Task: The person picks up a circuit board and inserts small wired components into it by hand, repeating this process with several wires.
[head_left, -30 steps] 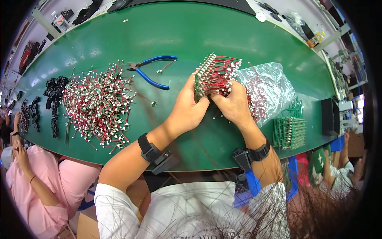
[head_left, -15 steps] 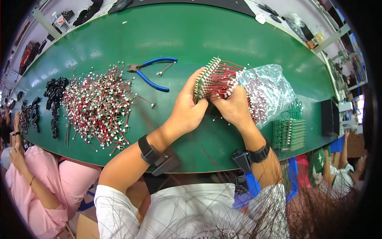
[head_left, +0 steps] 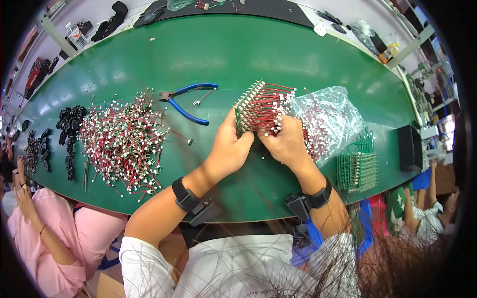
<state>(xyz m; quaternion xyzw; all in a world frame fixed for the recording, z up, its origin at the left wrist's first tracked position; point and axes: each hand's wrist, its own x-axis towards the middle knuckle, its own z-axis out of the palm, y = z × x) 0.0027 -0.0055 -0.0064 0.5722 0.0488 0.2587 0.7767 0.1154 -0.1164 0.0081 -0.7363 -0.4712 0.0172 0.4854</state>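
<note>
My left hand (head_left: 229, 146) grips the near left edge of a green circuit board panel (head_left: 237, 116). The panel is tilted, with rows of small white connectors on its face. Many short red wire leads (head_left: 271, 105) with white plugs run out from it to the right. My right hand (head_left: 285, 141) is closed at the near end of these leads, its thumb and fingertips pressed in among them; which lead it pinches is hidden. Just right of that hand lies a clear plastic bag (head_left: 343, 111) with more red leads in and beside it.
A big heap of red-and-white leads (head_left: 124, 144) lies left, with blue-handled cutters (head_left: 191, 120) beyond it. Black parts (head_left: 69, 121) sit further left. Stacked green panels (head_left: 357, 171) and a black box (head_left: 410, 148) stand right. A person in pink (head_left: 47, 233) sits at the left.
The view has shifted slightly, so the table and hands sit a little lower in it. Both hands keep their hold on the panel and leads, with little other movement.
</note>
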